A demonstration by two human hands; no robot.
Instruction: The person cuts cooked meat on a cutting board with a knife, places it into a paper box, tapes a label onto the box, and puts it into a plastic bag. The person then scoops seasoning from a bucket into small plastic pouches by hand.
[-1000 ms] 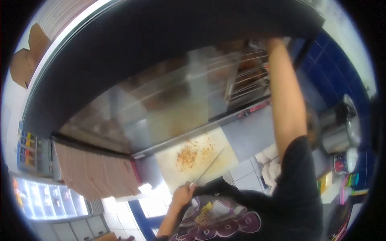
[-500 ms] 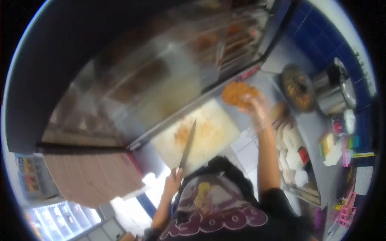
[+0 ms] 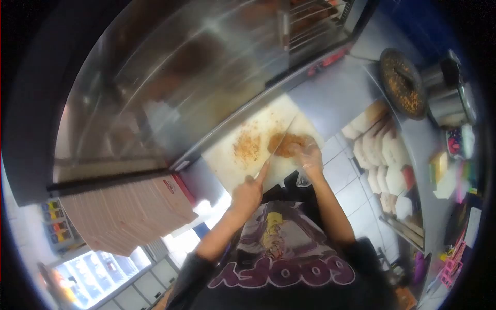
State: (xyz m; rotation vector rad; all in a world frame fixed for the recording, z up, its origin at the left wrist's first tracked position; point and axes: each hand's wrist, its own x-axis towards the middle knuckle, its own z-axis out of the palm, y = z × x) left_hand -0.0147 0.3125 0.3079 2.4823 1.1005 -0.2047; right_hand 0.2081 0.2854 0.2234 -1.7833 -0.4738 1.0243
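A long knife (image 3: 283,138) is gripped by its handle in my left hand (image 3: 247,195), my fingers wrapped round it. Its blade slants up and right across a white cutting board (image 3: 258,116), along the left part of a brown, crumb-coated fried cutlet (image 3: 285,144). Whether the blade has cut in, I cannot tell. My right hand (image 3: 310,156), in what looks like a clear plastic glove, holds the cutlet's right end down on the board. Brown crumbs (image 3: 247,146) lie scattered to the left of the blade.
A glass-fronted cabinet (image 3: 201,77) with racks stands just beyond the board. Stacked cardboard sheets (image 3: 129,214) are at left. To the right are white boxes (image 3: 380,150), a dark round pan (image 3: 403,85) with brown bits, and a metal pot (image 3: 448,106).
My right hand has brought the cutlet down from above the counter at the right onto the board. My left hand has moved up and right, bringing the knife to the cutlet.
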